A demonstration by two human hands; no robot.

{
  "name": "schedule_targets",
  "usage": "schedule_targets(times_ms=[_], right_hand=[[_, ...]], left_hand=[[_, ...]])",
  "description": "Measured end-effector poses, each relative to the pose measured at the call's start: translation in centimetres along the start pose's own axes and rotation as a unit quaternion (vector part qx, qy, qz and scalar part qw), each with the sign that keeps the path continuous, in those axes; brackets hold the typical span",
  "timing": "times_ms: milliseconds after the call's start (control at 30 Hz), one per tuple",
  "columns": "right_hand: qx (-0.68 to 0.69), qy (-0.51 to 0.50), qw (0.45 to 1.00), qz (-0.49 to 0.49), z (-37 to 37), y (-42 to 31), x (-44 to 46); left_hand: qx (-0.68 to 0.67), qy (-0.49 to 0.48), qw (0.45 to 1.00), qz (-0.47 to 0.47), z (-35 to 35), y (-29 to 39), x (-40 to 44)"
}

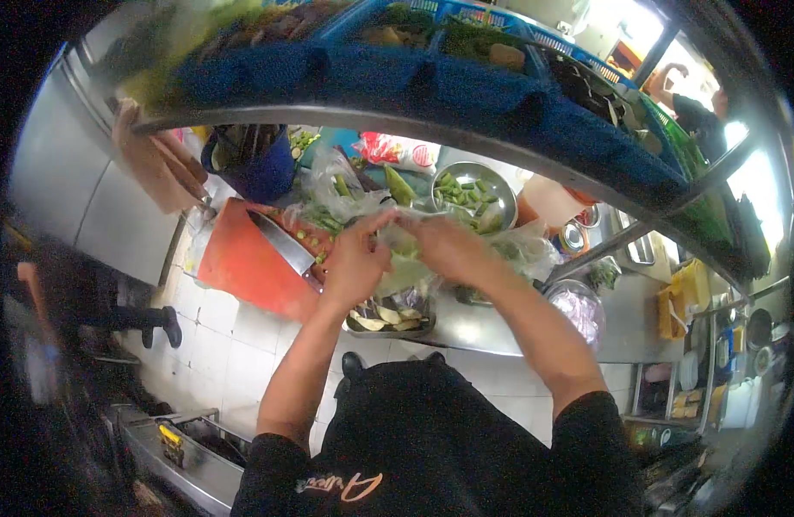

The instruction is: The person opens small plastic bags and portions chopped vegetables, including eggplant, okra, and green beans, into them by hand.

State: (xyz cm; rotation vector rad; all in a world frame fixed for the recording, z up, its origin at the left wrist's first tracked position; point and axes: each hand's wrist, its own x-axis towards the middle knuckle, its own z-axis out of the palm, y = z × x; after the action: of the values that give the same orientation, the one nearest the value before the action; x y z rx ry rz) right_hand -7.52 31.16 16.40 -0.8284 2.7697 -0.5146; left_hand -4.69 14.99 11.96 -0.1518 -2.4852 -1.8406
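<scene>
My left hand (358, 258) and my right hand (448, 248) meet over the steel counter, fingers closed on a clear plastic bag (405, 274) that hangs between them. Something pale green shows through the bag; its kind is unclear. Left of my hands, a large knife (285, 248) lies on a red cutting board (246, 267) beside small cut green pieces. Below the bag sits a metal tray (414, 330) of sliced eggplant. Beyond my right hand stands a steel bowl (504, 194) with cut green vegetables. Another clear bag (328, 177) with greens lies behind my left hand.
Overhead runs a metal shelf rail (397, 121) carrying blue crates (371, 77) of produce. A blue bucket (259, 168) stands at the back left. On the right are a wrapped purple bundle (576, 310), an open can (572, 238) and a yellow basket (672, 310). Another person's leg (138, 317) shows at left.
</scene>
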Motion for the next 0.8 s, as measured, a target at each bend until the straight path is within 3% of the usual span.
schedule_targets(times_ms=[100,200,300,400,467,567,633,700,800], right_hand=[[-0.016,0.058,0.993,-0.103,-0.2,1.0,0.3],[-0.044,-0.082,0.995,-0.042,-0.8,-0.1,0.5],[-0.085,-0.094,0.990,-0.053,-0.5,-0.3,0.3],[-0.098,0.012,0.992,-0.074,-2.0,-2.5,-0.9],[-0.033,0.143,0.977,-0.154,-1.7,-2.2,-0.7],[0.016,0.150,0.970,-0.191,0.6,0.3,1.4],[0.041,0.123,0.972,-0.196,-0.2,-0.9,2.0],[0.081,0.118,0.969,-0.200,-1.4,-3.2,1.3],[0.081,0.192,0.945,-0.254,-1.6,-4.4,2.6]], left_hand=[[-0.009,0.058,0.997,0.050,-1.0,-0.7,0.3],[-0.017,0.076,0.996,0.047,-1.9,-2.7,1.3],[0.018,0.076,0.996,0.031,-2.5,-2.7,1.5],[-0.006,0.074,0.997,0.021,-3.8,-0.4,0.5],[-0.025,0.065,0.997,0.028,-4.4,-0.1,0.3],[-0.159,0.051,0.984,0.055,-4.4,-1.3,1.3],[-0.139,0.135,0.968,0.158,-3.8,-1.6,1.4],[-0.057,0.099,0.972,0.205,-2.9,-3.5,0.8],[0.050,-0.088,0.984,0.147,-1.4,-5.4,0.0]])
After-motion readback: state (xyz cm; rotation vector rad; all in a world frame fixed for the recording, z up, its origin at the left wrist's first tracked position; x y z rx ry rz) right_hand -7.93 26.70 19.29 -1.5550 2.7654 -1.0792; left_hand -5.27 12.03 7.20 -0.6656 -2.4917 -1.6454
